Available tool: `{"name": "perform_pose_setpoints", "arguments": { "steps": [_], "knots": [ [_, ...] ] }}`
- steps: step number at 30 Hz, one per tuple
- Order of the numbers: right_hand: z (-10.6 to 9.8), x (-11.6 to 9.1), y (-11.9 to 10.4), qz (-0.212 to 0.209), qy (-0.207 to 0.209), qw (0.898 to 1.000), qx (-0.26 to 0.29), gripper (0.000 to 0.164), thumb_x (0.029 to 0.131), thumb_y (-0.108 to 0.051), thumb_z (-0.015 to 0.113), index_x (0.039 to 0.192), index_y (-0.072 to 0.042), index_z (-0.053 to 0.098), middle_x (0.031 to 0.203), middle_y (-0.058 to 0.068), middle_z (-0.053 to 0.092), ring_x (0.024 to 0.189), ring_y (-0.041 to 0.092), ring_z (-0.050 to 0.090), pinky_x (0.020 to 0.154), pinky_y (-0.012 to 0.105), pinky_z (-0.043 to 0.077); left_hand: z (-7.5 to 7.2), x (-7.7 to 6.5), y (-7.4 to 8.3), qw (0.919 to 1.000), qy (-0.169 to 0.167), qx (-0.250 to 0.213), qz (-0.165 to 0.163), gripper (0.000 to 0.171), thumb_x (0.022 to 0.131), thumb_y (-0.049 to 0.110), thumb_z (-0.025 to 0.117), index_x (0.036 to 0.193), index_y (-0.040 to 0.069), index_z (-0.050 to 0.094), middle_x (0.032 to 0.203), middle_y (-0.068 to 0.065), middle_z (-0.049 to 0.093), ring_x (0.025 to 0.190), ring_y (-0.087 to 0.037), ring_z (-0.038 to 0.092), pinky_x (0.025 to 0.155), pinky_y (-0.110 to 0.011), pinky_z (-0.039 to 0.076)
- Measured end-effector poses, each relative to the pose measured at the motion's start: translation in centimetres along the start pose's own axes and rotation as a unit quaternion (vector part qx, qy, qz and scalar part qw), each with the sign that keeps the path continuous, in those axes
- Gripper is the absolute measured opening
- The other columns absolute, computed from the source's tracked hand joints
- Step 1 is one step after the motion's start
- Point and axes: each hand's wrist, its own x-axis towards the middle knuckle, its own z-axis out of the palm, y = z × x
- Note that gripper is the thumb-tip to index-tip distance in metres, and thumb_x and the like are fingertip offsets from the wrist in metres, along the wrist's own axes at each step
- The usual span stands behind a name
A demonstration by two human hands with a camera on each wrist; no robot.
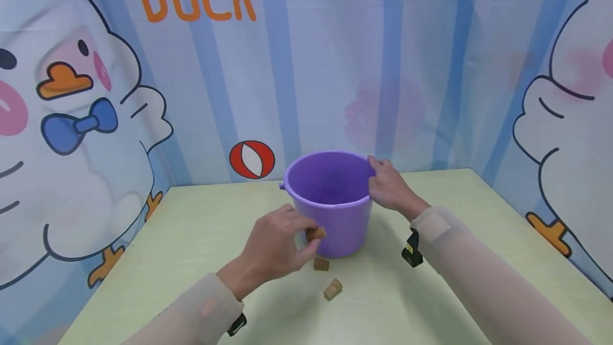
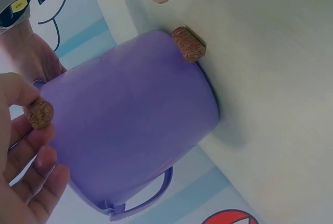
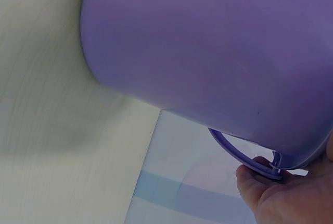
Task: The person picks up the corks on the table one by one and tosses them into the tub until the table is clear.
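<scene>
My left hand (image 1: 280, 241) pinches a cork (image 1: 315, 234) between thumb and fingers, in front of a purple bucket (image 1: 335, 228). In the left wrist view the end of this held cork (image 2: 39, 113) faces the camera. My right hand (image 1: 390, 185) grips the bucket's rim on the right side, where the handle (image 3: 244, 156) joins it. The bucket stands upright, and the visible part of its inside shows only purple wall. A darker cork (image 1: 321, 264) lies on the table close to the bucket's base. Nearer to me lies a lighter cork (image 1: 332, 289).
The pale table (image 1: 201, 228) reaches back to a striped curtain (image 1: 325, 57) printed with ducks, the word DUCK and a red ball (image 1: 251, 159). Black straps (image 1: 412, 249) hang from both sleeves.
</scene>
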Motion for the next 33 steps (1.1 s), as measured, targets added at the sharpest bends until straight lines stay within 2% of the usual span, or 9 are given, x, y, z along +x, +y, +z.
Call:
{"name": "perform_pose_setpoints", "arguments": {
  "steps": [7,11,14,21,33],
  "knots": [
    [0.0,0.0,0.0,0.001,0.002,1.000,0.002,0.063,0.102,-0.010,0.027,0.161,0.005,0.013,0.161,0.034,0.018,0.150,0.049,0.019,0.121,0.059,0.020,-0.4,0.8,0.0,0.9997,0.020,-0.001,0.015,0.011,0.082,0.013,0.078,0.083,0.019,0.068,0.080,0.010,0.064,0.081,-0.009,0.055,0.065,-0.023,0.050],
    [0.1,0.0,0.0,0.001,0.004,1.000,0.003,0.063,0.102,-0.010,0.026,0.161,0.005,0.013,0.162,0.034,0.019,0.150,0.048,0.019,0.122,0.059,0.020,-0.7,1.3,0.0,0.9997,0.020,-0.003,0.010,0.003,0.086,0.015,0.073,0.087,0.017,0.072,0.081,0.010,0.063,0.084,-0.010,0.055,0.068,-0.025,0.051],
    [0.1,0.0,0.0,0.000,0.004,1.000,0.003,0.063,0.101,-0.010,0.026,0.161,0.005,0.013,0.162,0.034,0.018,0.151,0.048,0.018,0.122,0.059,0.019,-0.8,1.6,-0.1,0.9997,0.024,0.001,0.006,0.003,0.088,0.016,0.071,0.089,0.016,0.074,0.081,0.009,0.064,0.085,-0.011,0.055,0.070,-0.026,0.052],
    [0.0,0.0,0.0,-0.001,0.002,1.000,0.002,0.063,0.101,-0.010,0.026,0.161,0.005,0.013,0.162,0.034,0.017,0.151,0.048,0.017,0.122,0.059,0.019,-0.8,2.2,-0.1,0.9985,0.048,0.027,0.007,0.006,0.085,0.016,0.080,0.091,0.016,0.078,0.080,0.008,0.068,0.081,-0.011,0.059,0.069,-0.026,0.055],
    [0.1,0.0,0.0,-0.003,0.006,1.000,0.002,0.062,0.101,-0.009,0.026,0.160,0.006,0.014,0.161,0.034,0.018,0.150,0.049,0.018,0.121,0.059,0.020,-0.8,3.5,-0.3,0.9964,0.058,0.061,0.012,0.013,0.087,0.018,0.083,0.099,0.014,0.080,0.087,0.006,0.074,0.083,-0.013,0.062,0.070,-0.026,0.055]
  ]
}}
